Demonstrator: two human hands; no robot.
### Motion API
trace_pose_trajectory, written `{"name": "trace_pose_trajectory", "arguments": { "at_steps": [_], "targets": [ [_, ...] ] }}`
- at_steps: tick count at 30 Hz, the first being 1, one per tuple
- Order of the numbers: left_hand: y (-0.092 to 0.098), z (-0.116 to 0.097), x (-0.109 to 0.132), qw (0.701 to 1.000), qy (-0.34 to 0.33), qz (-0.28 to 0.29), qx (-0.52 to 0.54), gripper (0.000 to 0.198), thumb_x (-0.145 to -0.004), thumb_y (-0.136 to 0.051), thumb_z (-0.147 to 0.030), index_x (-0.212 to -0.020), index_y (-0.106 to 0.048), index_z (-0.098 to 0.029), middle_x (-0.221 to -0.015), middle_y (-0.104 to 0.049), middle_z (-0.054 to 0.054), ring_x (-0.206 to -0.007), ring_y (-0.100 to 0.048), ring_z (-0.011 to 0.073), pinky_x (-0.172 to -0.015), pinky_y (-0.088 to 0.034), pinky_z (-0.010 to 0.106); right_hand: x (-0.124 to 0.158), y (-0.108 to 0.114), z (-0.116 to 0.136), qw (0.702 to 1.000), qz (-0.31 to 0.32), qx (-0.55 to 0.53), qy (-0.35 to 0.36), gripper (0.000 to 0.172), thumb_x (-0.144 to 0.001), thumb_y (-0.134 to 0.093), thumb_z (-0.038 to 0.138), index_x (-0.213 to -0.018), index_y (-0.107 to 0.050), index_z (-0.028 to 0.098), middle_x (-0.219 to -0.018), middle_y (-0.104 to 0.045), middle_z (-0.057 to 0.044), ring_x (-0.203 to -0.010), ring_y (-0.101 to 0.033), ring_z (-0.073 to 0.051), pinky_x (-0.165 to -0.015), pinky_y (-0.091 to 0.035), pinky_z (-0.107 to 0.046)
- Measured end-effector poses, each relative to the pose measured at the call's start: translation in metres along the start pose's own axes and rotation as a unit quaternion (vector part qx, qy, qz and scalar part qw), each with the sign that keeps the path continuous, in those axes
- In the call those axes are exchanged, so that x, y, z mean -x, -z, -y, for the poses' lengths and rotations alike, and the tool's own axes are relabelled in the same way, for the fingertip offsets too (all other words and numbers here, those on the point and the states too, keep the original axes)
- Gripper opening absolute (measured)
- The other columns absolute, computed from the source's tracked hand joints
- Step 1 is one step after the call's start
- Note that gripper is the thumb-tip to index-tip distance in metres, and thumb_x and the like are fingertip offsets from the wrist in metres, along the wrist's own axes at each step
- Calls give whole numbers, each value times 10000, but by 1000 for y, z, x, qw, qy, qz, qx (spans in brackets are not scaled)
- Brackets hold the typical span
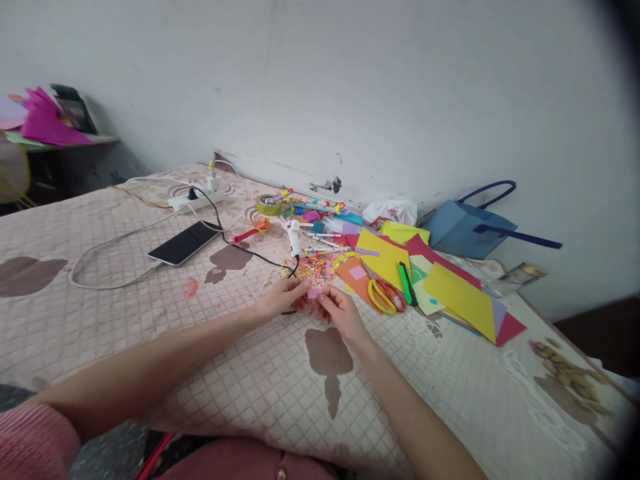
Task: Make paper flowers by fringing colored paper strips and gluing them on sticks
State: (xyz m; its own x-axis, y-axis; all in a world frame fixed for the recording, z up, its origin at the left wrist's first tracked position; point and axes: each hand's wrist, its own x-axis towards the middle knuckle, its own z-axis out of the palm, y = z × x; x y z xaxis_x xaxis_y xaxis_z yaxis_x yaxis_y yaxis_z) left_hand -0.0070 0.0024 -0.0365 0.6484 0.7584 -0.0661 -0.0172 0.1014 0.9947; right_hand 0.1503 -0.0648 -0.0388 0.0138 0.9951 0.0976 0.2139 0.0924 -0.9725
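Note:
Between my two hands is a small piece of pink paper (315,293). My left hand (286,297) pinches its left edge, and my right hand (340,308) pinches its right edge. Just beyond my fingers lies a pile of tiny coloured paper scraps (313,268). A white glue gun (294,239) rests behind the pile, its black cord running left. To the right of my right hand are scissors (384,297) with yellow and red handles and a green box cutter (407,285).
Coloured paper sheets (463,297) spread to the right, near a blue bag (467,230). On the left lie a phone (185,243) on a charging cable and a white power strip (196,200). Green tape (269,205) sits near the wall. White string (540,403) lies at right.

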Motion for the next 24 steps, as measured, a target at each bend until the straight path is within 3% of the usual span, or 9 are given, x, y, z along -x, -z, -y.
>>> {"name": "trace_pose_trajectory", "arguments": {
  "at_steps": [4,8,14,17,20,24],
  "targets": [
    [2,-2,1,994,-63,41,-85,385,-669,-667,-492,-646,-534,-132,-506,-546,-25,-461,-486,73,-459,-380,191,3,-3,1,1000,10,21,4,234,-838,-512,410,-759,-563,196,-565,-529,30,-447,-458,-103,-393,-352,-201],
    [5,-6,3,989,-68,62,-117,337,-697,-649,-450,-650,-544,-132,-515,-557,-17,-460,-491,80,-445,-371,191,2,0,4,999,10,49,17,235,-826,-531,410,-746,-572,193,-565,-537,29,-449,-457,-100,-403,-360,-201],
    [19,-8,-5,989,-23,74,-124,308,-660,-676,-425,-632,-562,-140,-509,-561,-21,-446,-477,77,-450,-379,190,-12,45,-4,989,-88,114,29,252,-837,-473,417,-733,-524,193,-585,-541,21,-474,-478,-115,-434,-353,-217],
    [23,-7,-6,983,-33,88,-159,286,-661,-677,-418,-653,-576,-151,-482,-517,-38,-424,-430,73,-407,-309,179,-14,62,-13,984,-82,158,18,197,-770,-568,363,-693,-550,183,-587,-559,19,-494,-498,-123,-478,-374,-232],
    [23,-11,-1,958,-92,116,-245,293,-688,-661,-426,-600,-581,-158,-491,-488,-36,-455,-411,71,-425,-286,177,-13,66,-21,980,-60,190,11,128,-697,-639,298,-709,-596,178,-633,-590,16,-536,-515,-129,-522,-389,-243],
    [20,-16,6,916,-163,153,-335,255,-619,-727,-404,-623,-638,-164,-647,-604,2,-605,-513,107,-555,-373,187,-13,62,-26,974,-76,213,16,179,-611,-692,222,-773,-622,191,-635,-543,47,-567,-480,-122,-572,-379,-248]
  ]
}}
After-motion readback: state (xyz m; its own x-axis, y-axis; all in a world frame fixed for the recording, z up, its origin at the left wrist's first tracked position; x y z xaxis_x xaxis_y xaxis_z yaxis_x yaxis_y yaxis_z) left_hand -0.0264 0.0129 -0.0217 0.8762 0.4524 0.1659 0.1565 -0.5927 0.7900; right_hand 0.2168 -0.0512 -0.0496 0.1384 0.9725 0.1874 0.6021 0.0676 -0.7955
